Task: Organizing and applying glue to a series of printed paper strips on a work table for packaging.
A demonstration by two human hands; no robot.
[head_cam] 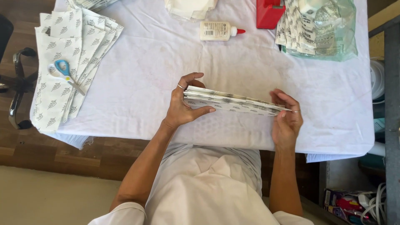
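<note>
The stack of printed paper sheets [233, 102] was held edge-up above the white-covered worktop [166, 62], gripped at each end by left hand [181, 109] and right hand [286, 121], fingers closed on it, seemingly for squaring its edges.

A table covered with a white cloth [166, 62] fills the upper and middle part of the frame, its near edge running across just above the centre bottom. At the upper left lies a fanned pile of printed paper sheets [66, 66] with a leaf pattern, and blue-handled scissors [66, 75] rest on top of it. At the top centre a white glue bottle [218, 31] with a red cap lies on its side, with a stack of white paper [189, 8] just above it. A red object [268, 12] sits at the top right, beside more printed sheets [293, 29] and a clear plastic bag [333, 31].
</note>
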